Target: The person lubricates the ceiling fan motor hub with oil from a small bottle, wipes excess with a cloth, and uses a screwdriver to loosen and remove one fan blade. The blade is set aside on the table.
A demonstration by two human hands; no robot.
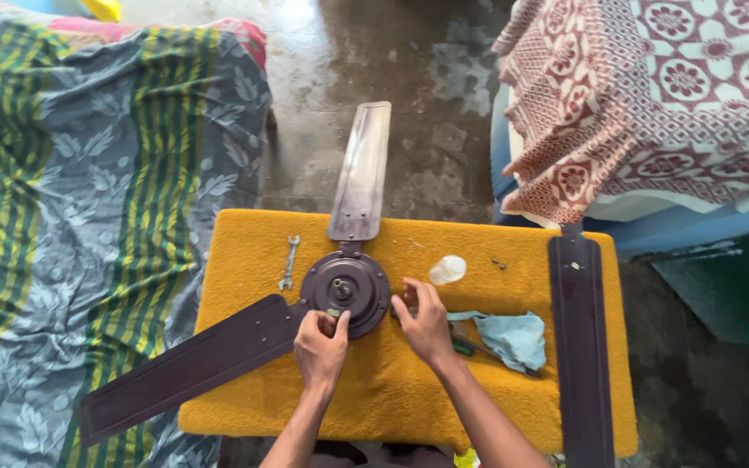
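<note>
fan hub mid-bench, two blades attached | left hand pinching hub's near rim, right hand fingers curled at its right edge | likely heavy, rigid metal; grip hub, not thin blades | spanner left of hub

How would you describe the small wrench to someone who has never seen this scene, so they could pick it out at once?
Start at the yellow cushioned surface in the middle, where the dark ceiling fan motor hub lies. Just beside the hub, on the left hand's side, lies a small silver open-ended wrench, untouched. It is the only bare metal tool there; the dark fan blades are far larger.
</note>
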